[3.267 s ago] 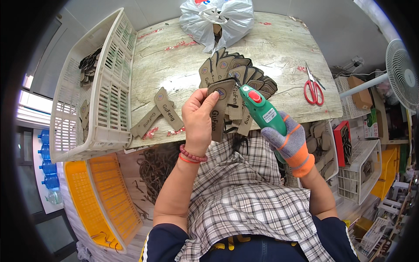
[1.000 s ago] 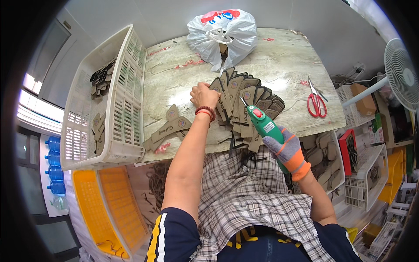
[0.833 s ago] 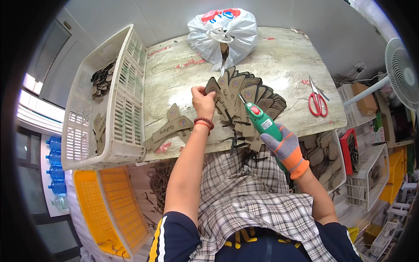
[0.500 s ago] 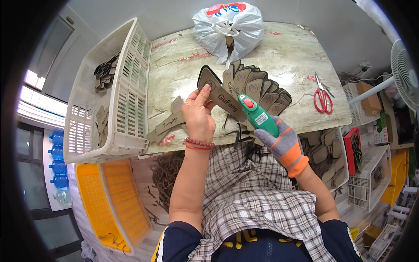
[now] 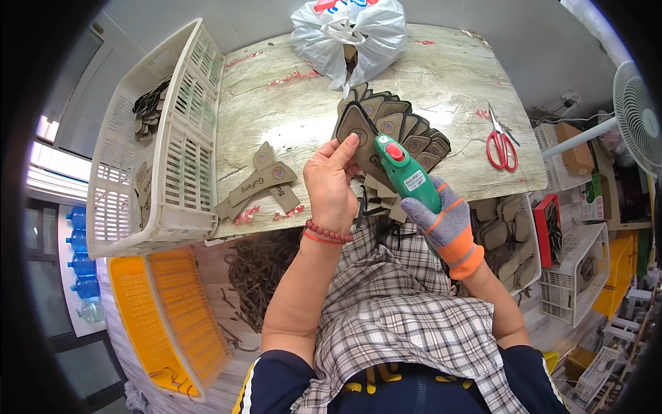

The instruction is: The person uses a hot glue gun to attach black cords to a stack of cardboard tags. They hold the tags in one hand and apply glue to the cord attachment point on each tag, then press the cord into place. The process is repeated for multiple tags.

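Observation:
Bare and closed, my left hand [image 5: 332, 181] pinches a flat brown piece [image 5: 356, 124] between thumb and fingers. The piece has a wide dark-edged end, a round emblem and lettering. In my right hand [image 5: 445, 224], which wears a grey and orange glove, is a green handheld electric cutter [image 5: 411, 178] with a red switch. Its front end lies against the piece's right edge; the tip is hard to make out. Behind them, similar pieces [image 5: 418, 143] spread in an overlapping fan on the table. To the left of my left hand, a few loose pieces [image 5: 256, 182] lie crossed.
Red-handled scissors [image 5: 502, 150] lie on the table [image 5: 262, 90] at right. A tied white plastic bag [image 5: 369, 41] stands at the back. A white crate [image 5: 187, 138] borders the left side; a yellow crate [image 5: 183, 310] sits lower. A fan [image 5: 638, 110] stands far right.
My left hand has moved right with the brown piece, bringing it against the cutter's front and over the fanned pieces. The whole view has shifted slightly. Both grips are kept.

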`<action>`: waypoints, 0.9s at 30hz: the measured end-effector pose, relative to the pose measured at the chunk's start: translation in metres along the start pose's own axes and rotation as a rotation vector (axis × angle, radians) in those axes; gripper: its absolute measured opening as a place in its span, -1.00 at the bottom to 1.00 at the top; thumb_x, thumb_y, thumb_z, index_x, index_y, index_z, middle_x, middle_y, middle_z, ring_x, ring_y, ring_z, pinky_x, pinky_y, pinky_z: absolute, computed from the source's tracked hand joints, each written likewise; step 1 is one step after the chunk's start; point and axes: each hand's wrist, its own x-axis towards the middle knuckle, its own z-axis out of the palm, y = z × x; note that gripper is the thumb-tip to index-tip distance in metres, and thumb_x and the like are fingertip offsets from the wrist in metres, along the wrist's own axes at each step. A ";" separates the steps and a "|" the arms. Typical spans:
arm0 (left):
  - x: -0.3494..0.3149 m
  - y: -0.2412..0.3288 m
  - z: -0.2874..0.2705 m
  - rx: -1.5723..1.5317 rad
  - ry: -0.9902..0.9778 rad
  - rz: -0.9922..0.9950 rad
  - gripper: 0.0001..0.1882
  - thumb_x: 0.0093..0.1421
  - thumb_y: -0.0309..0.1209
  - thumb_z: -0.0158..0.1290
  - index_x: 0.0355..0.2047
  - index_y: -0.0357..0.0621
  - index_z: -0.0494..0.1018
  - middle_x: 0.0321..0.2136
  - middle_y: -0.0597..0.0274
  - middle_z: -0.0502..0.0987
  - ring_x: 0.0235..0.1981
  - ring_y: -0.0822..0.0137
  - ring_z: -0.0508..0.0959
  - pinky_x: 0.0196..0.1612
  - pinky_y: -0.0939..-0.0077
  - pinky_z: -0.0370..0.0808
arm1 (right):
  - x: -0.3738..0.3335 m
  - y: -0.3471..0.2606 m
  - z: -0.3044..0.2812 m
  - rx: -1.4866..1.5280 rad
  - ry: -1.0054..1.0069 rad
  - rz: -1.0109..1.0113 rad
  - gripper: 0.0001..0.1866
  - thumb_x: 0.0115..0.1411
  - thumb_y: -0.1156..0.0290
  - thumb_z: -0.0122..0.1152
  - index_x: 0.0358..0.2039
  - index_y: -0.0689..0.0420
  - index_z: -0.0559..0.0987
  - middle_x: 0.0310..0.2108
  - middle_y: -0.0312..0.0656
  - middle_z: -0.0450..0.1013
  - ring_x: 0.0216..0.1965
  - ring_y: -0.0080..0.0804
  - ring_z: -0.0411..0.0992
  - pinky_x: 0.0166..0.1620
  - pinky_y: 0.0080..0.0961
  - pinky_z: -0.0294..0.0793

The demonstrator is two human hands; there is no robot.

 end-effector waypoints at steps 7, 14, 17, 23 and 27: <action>-0.010 -0.004 -0.003 0.051 -0.016 -0.023 -0.94 0.09 -0.53 0.10 -0.41 -0.26 0.48 -0.51 0.28 0.55 -0.55 0.55 0.47 -0.44 0.71 0.39 | 0.000 -0.006 0.001 0.034 0.011 0.017 -0.47 -0.03 0.22 0.36 -0.11 0.20 0.41 -0.52 -0.33 0.45 -0.61 -0.72 0.33 -0.58 -0.75 0.32; -0.019 -0.005 -0.007 0.116 -0.031 0.026 -0.94 0.09 -0.56 0.08 -0.39 -0.28 0.48 -0.48 0.28 0.54 -0.50 0.57 0.47 -0.40 0.73 0.41 | -0.001 -0.004 -0.003 0.000 0.006 -0.049 -0.47 -0.02 0.23 0.35 -0.08 0.19 0.40 -0.49 -0.32 0.45 -0.56 -0.73 0.34 -0.53 -0.75 0.34; -0.017 0.001 -0.010 0.113 -0.042 0.036 -0.92 0.10 -0.56 0.07 -0.37 -0.28 0.47 -0.47 0.28 0.54 -0.48 0.57 0.48 -0.38 0.73 0.42 | -0.003 -0.006 -0.008 -0.016 -0.022 -0.035 -0.46 -0.01 0.23 0.35 -0.07 0.21 0.40 -0.45 -0.30 0.46 -0.50 -0.72 0.36 -0.46 -0.74 0.37; -0.014 0.016 -0.012 0.229 -0.092 0.126 -0.89 0.14 -0.53 0.04 -0.34 -0.33 0.46 -0.45 0.27 0.54 -0.49 0.58 0.48 -0.40 0.72 0.44 | -0.006 -0.007 -0.016 -0.044 -0.060 -0.008 -0.43 -0.02 0.20 0.35 -0.07 0.23 0.39 -0.39 -0.28 0.48 -0.43 -0.69 0.39 -0.37 -0.70 0.41; -0.009 0.019 -0.016 0.317 -0.119 0.159 -0.89 0.13 -0.53 0.05 -0.34 -0.33 0.47 -0.44 0.25 0.54 -0.48 0.57 0.48 -0.38 0.73 0.43 | -0.005 -0.003 -0.021 -0.060 -0.072 -0.017 -0.43 -0.02 0.17 0.35 -0.08 0.22 0.40 -0.40 -0.27 0.48 -0.44 -0.67 0.40 -0.37 -0.68 0.42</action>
